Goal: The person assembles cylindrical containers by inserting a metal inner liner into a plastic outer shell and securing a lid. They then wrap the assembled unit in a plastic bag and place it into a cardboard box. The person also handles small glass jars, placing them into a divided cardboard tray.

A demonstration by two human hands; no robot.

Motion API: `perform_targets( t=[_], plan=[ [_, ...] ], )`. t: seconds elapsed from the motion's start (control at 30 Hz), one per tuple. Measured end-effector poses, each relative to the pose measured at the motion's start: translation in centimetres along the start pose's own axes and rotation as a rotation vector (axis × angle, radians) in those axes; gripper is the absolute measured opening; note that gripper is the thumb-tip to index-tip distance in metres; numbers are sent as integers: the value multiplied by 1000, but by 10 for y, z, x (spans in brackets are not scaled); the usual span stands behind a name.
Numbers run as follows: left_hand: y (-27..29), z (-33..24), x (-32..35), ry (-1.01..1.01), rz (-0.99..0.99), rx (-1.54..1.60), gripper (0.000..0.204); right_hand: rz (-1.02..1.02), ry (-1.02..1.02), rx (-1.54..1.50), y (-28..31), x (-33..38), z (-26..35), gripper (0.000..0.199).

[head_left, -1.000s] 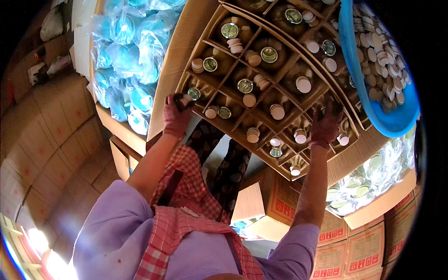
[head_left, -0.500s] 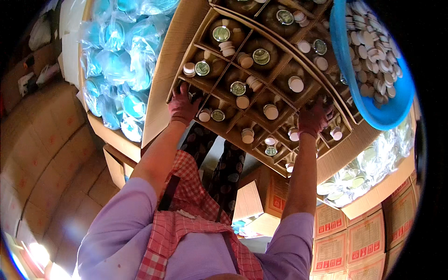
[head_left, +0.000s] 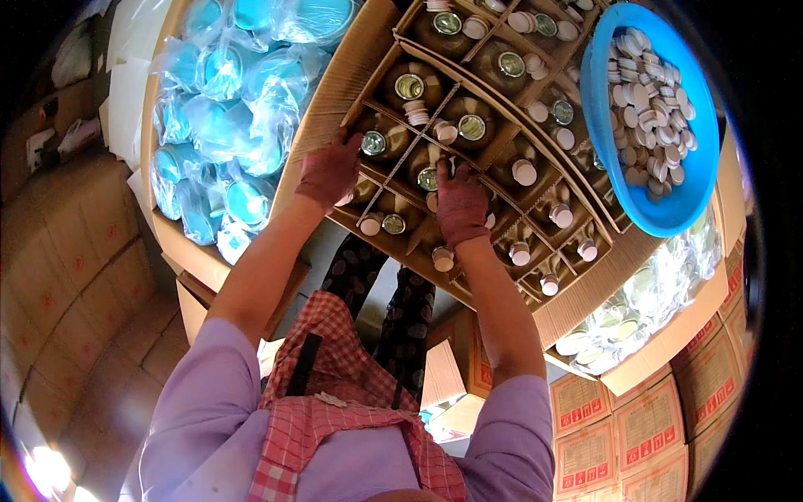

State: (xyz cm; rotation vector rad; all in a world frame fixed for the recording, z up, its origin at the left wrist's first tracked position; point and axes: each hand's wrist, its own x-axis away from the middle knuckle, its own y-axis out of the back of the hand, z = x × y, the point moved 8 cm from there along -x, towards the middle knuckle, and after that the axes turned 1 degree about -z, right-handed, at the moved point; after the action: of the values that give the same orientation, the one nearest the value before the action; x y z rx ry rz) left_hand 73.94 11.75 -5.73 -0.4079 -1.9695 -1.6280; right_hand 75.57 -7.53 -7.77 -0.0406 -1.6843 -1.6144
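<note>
Glass bottles stand in the cells of a divided carton [head_left: 468, 284], some with pale caps [head_left: 524, 172] on their necks. Other necks show round openings, such as one open bottle mouth [head_left: 472, 127], with small stacks of loose caps [head_left: 416, 112] beside several. In a dusky red glove, my left hand [head_left: 328, 174] is at the carton's left side, its fingertips curled beside an open mouth [head_left: 373, 143]. My right hand [head_left: 462, 205], gloved alike, reaches into a middle cell, fingers bent together by another bottle mouth [head_left: 427, 179]. What either hand pinches is hidden.
A blue basin [head_left: 652, 219] of loose pale caps rests at the right on the cartons. To the left is a box of plastic-wrapped turquoise lids [head_left: 226, 134]. Another box of wrapped lids [head_left: 623, 318] stands at lower right, above stacked printed cartons [head_left: 648, 427].
My right hand has moved left from the carton's right side to a middle cell. My left hand has shifted slightly upward, to the open bottle at the left. The view has shifted a little.
</note>
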Motion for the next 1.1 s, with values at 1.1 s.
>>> perform_targets(
  t=[1.1],
  plan=[
    [-5,-13,-4,-97,-48,308,54,-333,-293,-614,35,-11,-95,42]
  ],
)
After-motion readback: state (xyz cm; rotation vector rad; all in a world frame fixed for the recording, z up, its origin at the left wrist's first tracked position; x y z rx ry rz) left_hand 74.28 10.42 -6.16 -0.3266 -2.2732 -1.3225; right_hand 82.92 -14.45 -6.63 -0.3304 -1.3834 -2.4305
